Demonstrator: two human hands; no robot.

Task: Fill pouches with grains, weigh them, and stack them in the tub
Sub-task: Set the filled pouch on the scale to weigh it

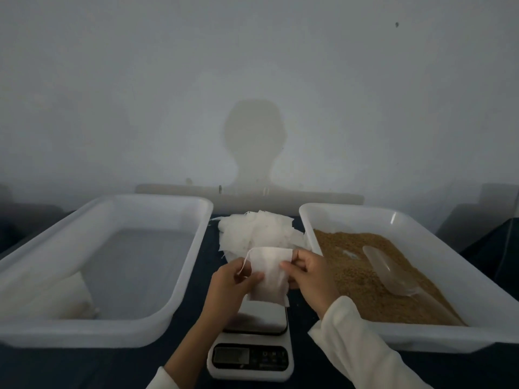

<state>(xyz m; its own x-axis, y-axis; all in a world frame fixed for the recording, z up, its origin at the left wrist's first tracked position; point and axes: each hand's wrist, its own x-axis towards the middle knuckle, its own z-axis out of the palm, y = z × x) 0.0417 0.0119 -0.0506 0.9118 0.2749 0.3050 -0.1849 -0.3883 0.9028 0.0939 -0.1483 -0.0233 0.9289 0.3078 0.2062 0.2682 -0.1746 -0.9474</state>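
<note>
Both my hands hold one empty white pouch above the kitchen scale. My left hand pinches its left edge by the drawstring, and my right hand pinches its right edge. Behind it lies a loose pile of empty pouches. The right tub holds brown grains with a clear plastic scoop lying on them. The left tub holds a filled white pouch in its near left corner.
Everything stands on a dark tabletop against a pale wall. The scale sits between the two tubs, with its display at the near edge. My shadow falls on the wall behind.
</note>
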